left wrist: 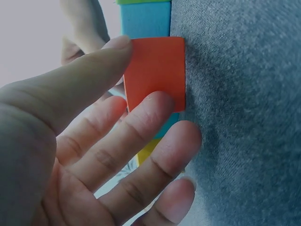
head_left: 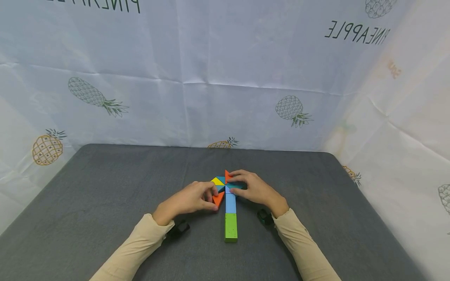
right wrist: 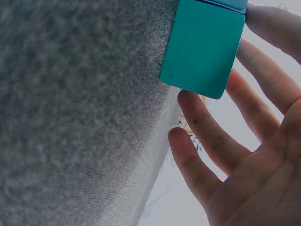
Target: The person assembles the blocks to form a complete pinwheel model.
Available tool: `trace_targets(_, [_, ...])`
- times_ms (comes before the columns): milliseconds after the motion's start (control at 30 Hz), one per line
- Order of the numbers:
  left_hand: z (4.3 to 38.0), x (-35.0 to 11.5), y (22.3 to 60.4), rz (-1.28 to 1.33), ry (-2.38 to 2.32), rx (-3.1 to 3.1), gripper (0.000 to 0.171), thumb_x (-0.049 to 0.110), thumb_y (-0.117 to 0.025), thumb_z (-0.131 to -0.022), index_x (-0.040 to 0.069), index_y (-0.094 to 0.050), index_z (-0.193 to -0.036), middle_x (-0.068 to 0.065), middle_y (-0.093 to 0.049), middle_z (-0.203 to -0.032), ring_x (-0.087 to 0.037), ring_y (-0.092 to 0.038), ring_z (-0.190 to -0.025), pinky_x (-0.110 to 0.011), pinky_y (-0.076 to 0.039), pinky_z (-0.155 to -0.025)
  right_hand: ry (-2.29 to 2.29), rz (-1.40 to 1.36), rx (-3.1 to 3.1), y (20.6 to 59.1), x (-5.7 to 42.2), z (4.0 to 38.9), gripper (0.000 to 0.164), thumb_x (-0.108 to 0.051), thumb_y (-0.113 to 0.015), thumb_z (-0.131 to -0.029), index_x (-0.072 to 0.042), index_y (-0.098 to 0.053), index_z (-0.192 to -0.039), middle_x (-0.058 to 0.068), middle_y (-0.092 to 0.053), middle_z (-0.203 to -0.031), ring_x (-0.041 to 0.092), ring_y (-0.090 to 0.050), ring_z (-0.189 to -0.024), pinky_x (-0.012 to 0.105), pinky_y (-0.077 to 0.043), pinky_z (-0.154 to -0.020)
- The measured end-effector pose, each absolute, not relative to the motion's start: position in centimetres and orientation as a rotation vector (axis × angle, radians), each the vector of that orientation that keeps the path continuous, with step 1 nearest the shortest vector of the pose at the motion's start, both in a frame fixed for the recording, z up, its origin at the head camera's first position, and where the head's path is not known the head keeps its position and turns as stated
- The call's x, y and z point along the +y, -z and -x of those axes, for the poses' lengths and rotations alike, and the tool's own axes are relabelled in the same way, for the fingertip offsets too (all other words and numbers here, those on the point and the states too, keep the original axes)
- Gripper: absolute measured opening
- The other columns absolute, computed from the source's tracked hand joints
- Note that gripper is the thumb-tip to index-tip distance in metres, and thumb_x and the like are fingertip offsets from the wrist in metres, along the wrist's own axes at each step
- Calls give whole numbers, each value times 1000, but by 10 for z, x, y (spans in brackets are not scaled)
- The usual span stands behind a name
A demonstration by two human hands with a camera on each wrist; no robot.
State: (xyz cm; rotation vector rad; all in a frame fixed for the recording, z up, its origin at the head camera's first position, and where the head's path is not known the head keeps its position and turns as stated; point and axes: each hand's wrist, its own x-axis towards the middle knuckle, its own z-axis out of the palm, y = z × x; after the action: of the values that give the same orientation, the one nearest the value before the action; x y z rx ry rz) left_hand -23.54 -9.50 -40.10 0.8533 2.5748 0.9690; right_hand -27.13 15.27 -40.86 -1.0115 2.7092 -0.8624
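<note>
Colored wooden blocks form a pinwheel on a stem at the table's middle. My left hand (head_left: 196, 197) holds an orange triangular block (head_left: 218, 199) at the lower left of the pinwheel. In the left wrist view the thumb lies at one edge of this orange block (left wrist: 155, 70) and fingertips at the other. My right hand (head_left: 256, 188) is at the pinwheel's right side, fingers extended by the upper orange triangle (head_left: 227, 176) and thumb beside the light blue triangle (head_left: 228, 189). Its fingers reach past a teal block (right wrist: 202, 47) in the right wrist view.
Below the pinwheel, a light blue block (head_left: 230, 203) and a green block (head_left: 231, 226) line up as a straight stem toward me. A yellow triangle (head_left: 217, 181) sits at the upper left. The dark grey table (head_left: 123, 187) meets a pineapple-print curtain (head_left: 197, 113) behind.
</note>
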Motion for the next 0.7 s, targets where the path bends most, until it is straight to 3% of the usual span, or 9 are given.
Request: trace_targets(700, [227, -82, 406, -785, -981, 2680, 24, 25, -75, -89, 10, -60, -101, 5, -63, -75, -6, -54, -62, -23, -46, -58, 878, 1003, 2709, 409, 152, 271, 38, -22, -68, -95, -7, -66, -130, 12, -54, -144, 33, -50, -135, 51, -45, -107])
